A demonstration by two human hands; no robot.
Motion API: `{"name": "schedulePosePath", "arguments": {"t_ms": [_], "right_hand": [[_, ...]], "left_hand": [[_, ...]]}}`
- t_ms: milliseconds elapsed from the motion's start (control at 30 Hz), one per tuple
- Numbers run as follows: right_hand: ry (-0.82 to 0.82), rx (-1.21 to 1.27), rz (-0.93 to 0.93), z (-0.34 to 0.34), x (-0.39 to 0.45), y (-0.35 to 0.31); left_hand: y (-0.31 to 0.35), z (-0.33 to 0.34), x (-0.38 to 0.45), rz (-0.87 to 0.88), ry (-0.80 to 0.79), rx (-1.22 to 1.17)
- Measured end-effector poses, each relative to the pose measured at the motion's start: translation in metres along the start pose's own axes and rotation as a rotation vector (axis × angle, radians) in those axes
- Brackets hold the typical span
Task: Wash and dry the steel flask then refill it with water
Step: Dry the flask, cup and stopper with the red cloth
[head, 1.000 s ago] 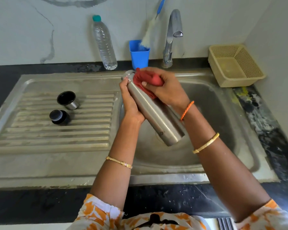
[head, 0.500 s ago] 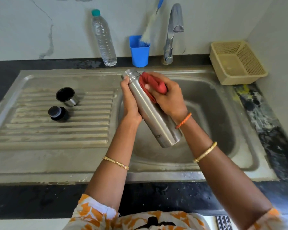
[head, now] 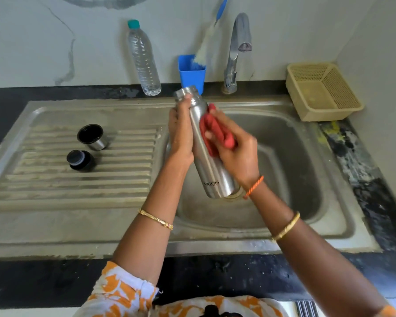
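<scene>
On the drainboard at the sink's left end: steel cup lid [head: 92, 137], black stopper [head: 80, 160]. Left hand [head: 181, 131] wraps the steel flask [head: 207, 152] just under its open neck, holding it tilted above the sink basin [head: 306, 143]. Right hand [head: 236, 154] presses a bunched red cloth [head: 216, 131] against the flask's upper body. Flask looks rigid, likely light if empty, slick if wet; the narrow neck seems the safest hold. Plastic water bottle [head: 144, 60] stands at the back edge.
</scene>
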State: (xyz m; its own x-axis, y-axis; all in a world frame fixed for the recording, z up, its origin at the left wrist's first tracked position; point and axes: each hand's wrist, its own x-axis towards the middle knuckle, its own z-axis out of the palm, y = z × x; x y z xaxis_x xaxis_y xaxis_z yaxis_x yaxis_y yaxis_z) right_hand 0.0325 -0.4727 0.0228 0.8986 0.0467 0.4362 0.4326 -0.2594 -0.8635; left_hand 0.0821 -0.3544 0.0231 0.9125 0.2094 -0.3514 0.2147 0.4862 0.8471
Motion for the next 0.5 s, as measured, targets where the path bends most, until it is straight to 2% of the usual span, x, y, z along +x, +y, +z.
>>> {"name": "schedulePosePath", "arguments": {"t_ms": [67, 133, 233, 300, 400, 433, 500], "right_hand": [[-0.006, 0.046, 0.016, 0.004, 0.035, -0.012], [-0.041, 0.015, -0.058, 0.011, 0.055, -0.021], [-0.042, -0.174, -0.283, 0.025, 0.052, -0.024], [-0.01, -0.339, -0.357, 0.027, 0.033, -0.022], [-0.013, -0.573, -0.428, 0.014, -0.02, -0.008], [-0.008, -0.605, -0.45, 0.007, -0.04, 0.001], [0.027, -0.535, -0.417, -0.007, -0.073, 0.023]], "left_hand": [[-0.004, 0.002, -0.005, 0.038, -0.032, -0.005], [-0.003, 0.003, -0.009, 0.089, -0.053, -0.007], [0.006, 0.003, -0.008, 0.114, -0.178, -0.149], [0.016, -0.002, -0.007, 0.108, -0.207, -0.224], [0.032, -0.012, -0.005, 0.127, -0.055, -0.188], [0.036, -0.016, -0.002, 0.141, 0.023, -0.187], [0.043, -0.022, -0.002, 0.14, 0.06, -0.189]]}}
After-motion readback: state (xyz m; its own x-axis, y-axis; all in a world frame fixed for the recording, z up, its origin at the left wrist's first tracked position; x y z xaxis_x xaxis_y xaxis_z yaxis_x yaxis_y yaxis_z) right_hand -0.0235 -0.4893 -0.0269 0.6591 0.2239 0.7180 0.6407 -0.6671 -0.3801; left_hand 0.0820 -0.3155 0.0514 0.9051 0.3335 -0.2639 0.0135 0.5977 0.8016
